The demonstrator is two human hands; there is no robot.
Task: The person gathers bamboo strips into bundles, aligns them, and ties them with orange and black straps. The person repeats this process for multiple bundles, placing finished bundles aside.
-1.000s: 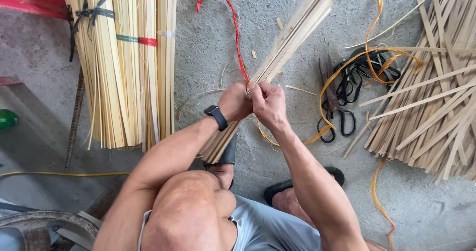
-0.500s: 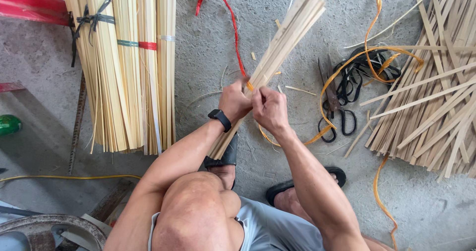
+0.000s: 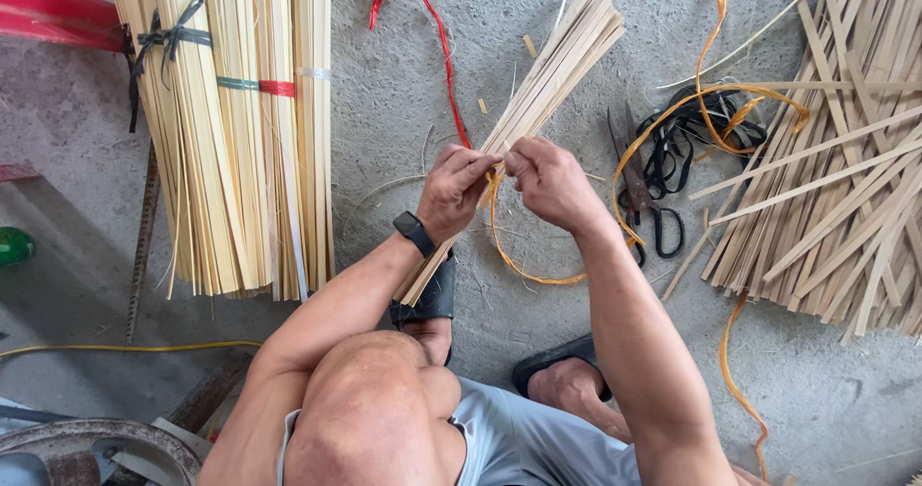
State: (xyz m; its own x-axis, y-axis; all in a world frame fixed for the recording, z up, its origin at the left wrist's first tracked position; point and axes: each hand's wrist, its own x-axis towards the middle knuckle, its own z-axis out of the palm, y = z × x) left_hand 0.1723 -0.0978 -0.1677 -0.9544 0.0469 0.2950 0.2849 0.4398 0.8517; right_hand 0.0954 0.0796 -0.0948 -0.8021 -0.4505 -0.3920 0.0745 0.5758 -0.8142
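Gripping a thin orange plastic strap (image 3: 499,227) around a pale split-bamboo bundle (image 3: 547,83), our left hand (image 3: 456,193) and right hand (image 3: 547,183) pinch shut; slack risks slats slipping.

Bare floor (image 3: 403,92) between tied bundles (image 3: 230,131) and scissors (image 3: 639,183) lies open.

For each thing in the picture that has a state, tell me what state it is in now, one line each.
Thin bundle of pale bamboo strips: held at its middle, slanted, orange strap around it.
Orange plastic strap: loose loop hanging below the hands.
Left hand: pinching the strap at the bundle.
Right hand: pinching the strap too.
Large tied bundles of bamboo strips: bound, lying on the floor.
Black-handled scissors: lying on the floor.
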